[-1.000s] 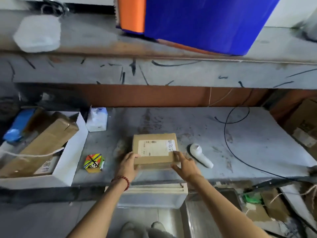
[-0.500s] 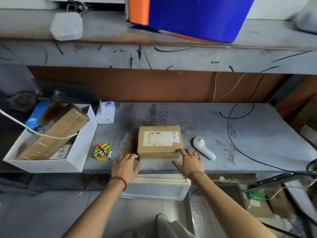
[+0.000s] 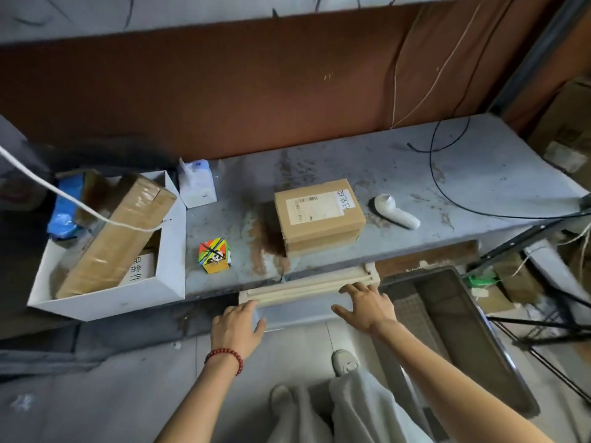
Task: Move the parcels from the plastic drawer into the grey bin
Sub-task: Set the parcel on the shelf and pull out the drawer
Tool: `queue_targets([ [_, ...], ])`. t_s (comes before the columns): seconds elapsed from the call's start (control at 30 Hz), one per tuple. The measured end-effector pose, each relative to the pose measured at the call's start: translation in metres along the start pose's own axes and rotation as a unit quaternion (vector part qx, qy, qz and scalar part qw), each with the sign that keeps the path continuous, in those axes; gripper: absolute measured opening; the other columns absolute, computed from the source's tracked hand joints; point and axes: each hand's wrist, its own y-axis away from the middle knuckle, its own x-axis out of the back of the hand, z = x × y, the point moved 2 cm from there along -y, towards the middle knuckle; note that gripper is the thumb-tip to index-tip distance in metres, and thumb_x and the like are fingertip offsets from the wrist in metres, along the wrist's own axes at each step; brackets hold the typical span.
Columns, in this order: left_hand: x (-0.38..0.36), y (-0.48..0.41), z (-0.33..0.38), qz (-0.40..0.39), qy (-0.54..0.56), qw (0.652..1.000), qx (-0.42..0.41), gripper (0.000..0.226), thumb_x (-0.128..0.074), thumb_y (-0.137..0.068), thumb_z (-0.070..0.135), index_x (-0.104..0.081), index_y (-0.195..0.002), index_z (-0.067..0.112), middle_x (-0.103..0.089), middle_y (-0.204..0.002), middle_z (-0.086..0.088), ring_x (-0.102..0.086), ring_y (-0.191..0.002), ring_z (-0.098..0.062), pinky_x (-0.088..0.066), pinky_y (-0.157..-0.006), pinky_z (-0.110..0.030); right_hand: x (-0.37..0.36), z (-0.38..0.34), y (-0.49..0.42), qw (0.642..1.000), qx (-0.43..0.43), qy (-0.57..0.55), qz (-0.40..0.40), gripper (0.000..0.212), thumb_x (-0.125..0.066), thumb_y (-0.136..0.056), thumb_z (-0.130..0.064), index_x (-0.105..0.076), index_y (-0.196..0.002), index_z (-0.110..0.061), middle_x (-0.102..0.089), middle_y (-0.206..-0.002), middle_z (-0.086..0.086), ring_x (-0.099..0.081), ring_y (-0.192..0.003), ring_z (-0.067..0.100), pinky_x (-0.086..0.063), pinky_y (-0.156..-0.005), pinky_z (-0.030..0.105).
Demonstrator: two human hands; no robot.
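Left hand [image 3: 238,327] & right hand [image 3: 367,306] had dropped from brown cardboard parcel [image 3: 318,215] to translucent plastic drawer [image 3: 297,311] below it; grips released, fingers flat; prob. opening it next.

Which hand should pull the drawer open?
Probably right: the right hand lies spread on the drawer front, and the bin sits on that side. The left hand only touches its left corner.
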Motion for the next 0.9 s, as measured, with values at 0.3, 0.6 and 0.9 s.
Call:
queue_targets([
  [0.3,-0.067,-0.012,0.001,0.029,0.031,0.998,0.040,0.044,-0.044,-0.095,0.043,-0.041,-0.138,0.032,-0.060,-0.126,0.008,-0.050,-0.121,-0.016,-0.039,-0.095,-0.031,-0.051,0.014,-0.051,0.998,0.066,0.022,-0.012,0.056,-0.041,-0.095,-0.059,-0.040,-0.142,-0.029,-0.043,-0.146,-0.001,-0.040,-0.133,0.022,-0.037,-0.103,0.038],
  [0.6,-0.229,-0.109,0.046,0.043,0.097,0.994,0.004,0.038,-0.045,-0.093,0.045,-0.053,-0.128,0.032,-0.060,-0.125,0.016,-0.055,-0.116,-0.012,-0.041,-0.096,-0.030,-0.168,0.085,-0.149,0.996,0.074,-0.051,-0.029,0.048,-0.044,-0.094,-0.055,-0.040,-0.139,-0.037,-0.048,-0.142,-0.010,-0.049,-0.126,0.016,-0.044,-0.101,0.036],
  [0.9,-0.349,-0.148,0.046,0.201,0.044,0.976,-0.068,0.026,-0.054,-0.075,0.041,-0.069,-0.095,0.032,-0.072,-0.084,0.014,-0.068,-0.076,-0.013,-0.047,-0.067,-0.034,-0.252,0.140,-0.206,0.984,0.135,-0.067,0.092,0.049,-0.048,-0.092,-0.058,-0.041,-0.137,-0.040,-0.051,-0.136,-0.016,-0.052,-0.122,0.009,-0.051,-0.093,0.034],
])
